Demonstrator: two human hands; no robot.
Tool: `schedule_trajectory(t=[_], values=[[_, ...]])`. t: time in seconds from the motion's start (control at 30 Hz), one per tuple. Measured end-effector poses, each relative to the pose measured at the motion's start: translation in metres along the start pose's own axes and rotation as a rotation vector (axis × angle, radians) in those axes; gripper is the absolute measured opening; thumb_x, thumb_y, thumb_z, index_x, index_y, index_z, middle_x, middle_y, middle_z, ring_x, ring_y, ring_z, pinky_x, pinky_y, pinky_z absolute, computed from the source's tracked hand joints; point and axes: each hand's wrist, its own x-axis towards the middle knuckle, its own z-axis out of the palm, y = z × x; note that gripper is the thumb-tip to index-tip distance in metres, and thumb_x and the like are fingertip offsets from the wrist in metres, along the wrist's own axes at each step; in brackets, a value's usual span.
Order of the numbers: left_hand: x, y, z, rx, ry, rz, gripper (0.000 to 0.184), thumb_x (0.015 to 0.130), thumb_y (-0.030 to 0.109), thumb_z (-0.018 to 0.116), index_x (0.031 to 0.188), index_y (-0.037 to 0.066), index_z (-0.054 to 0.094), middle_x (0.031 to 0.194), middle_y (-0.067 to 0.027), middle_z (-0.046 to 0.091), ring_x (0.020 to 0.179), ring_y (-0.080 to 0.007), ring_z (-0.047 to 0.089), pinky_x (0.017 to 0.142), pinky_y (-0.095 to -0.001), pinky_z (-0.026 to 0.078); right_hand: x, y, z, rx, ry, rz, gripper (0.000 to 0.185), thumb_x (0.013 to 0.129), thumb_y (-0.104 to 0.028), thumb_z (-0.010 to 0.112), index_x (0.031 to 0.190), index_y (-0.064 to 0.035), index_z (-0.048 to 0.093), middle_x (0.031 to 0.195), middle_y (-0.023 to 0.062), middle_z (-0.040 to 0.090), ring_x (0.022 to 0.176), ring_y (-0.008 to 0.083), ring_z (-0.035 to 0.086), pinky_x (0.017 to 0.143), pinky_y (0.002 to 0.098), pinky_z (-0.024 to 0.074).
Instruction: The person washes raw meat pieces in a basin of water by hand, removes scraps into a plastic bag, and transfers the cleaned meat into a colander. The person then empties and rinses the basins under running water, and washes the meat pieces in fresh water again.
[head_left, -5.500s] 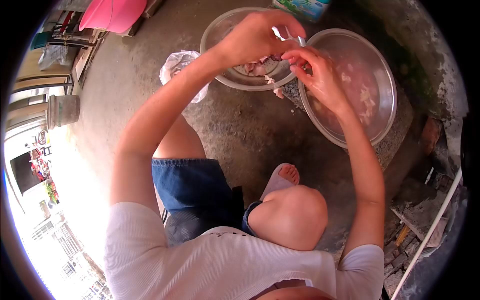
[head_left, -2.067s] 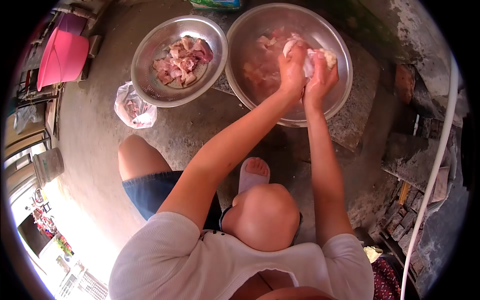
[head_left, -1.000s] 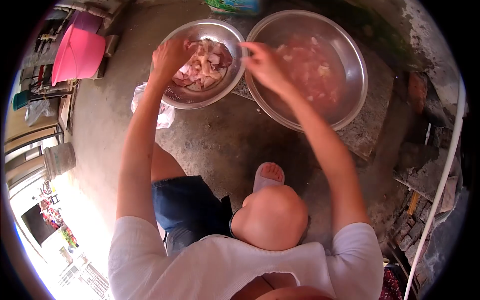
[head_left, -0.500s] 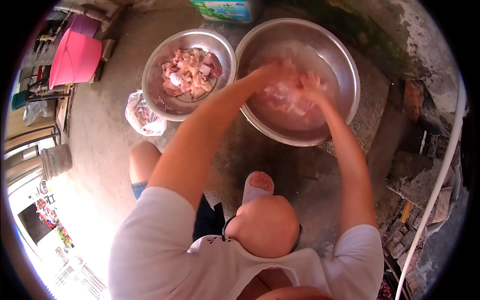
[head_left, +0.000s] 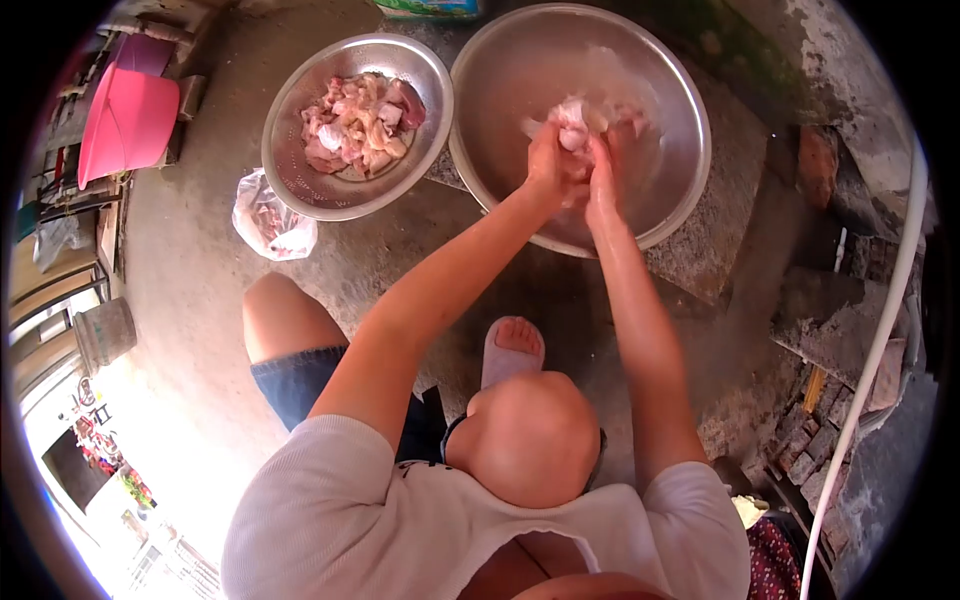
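Note:
My left hand (head_left: 547, 162) and my right hand (head_left: 604, 178) are cupped together around a clump of raw meat pieces (head_left: 572, 128), one hand on each side. They are over the near half of a large steel basin (head_left: 688, 185) of cloudy pinkish water. More pale meat shows at the water near my right fingertips, partly blurred. Left of the basin, a perforated steel colander (head_left: 283, 150) holds a heap of raw pink meat (head_left: 355, 125) with pale skin and a darker red piece. My palms and some fingers are hidden by the meat and each other.
A clear plastic bag (head_left: 272, 222) with pinkish scraps lies on the concrete floor below the colander. A pink bucket (head_left: 128, 122) stands at the far left. A green package (head_left: 430, 8) is behind the basins. Along the right run a white pipe (head_left: 868, 400) and broken bricks (head_left: 815, 455).
Both hands, which were apart and blurred in the water, have come together nearer to me and closed around meat. The view has tilted, so the basin and colander appear higher.

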Motion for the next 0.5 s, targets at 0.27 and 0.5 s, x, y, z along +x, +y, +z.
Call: schedule_trajectory(t=[0.27,0.5], values=[[-0.054,0.011,0.051,0.064,-0.154,0.591,0.02,0.087,0.021,0.045,0.102,0.008,0.049,0.092,-0.006,0.052,0.083,-0.0139,0.053,0.069,-0.0255,0.046,-0.025,-0.033,0.027,-0.074,0.13,-0.598,0.033,0.085,-0.031,0.052,0.1,-0.0027,0.043,0.099,0.0058,0.044,0.091,0.0145,0.043,0.079,0.0265,0.038],[-0.065,0.013,0.053,0.222,-0.276,0.603,0.024,0.086,0.022,0.049,0.102,0.004,0.049,0.095,-0.0055,0.051,0.086,-0.0132,0.05,0.077,-0.0252,0.041,-0.038,-0.06,0.034,-0.021,0.153,-0.758,0.027,0.078,-0.014,0.058,0.1,-0.004,0.045,0.098,0.0068,0.047,0.09,0.0168,0.045,0.081,0.03,0.0375]])
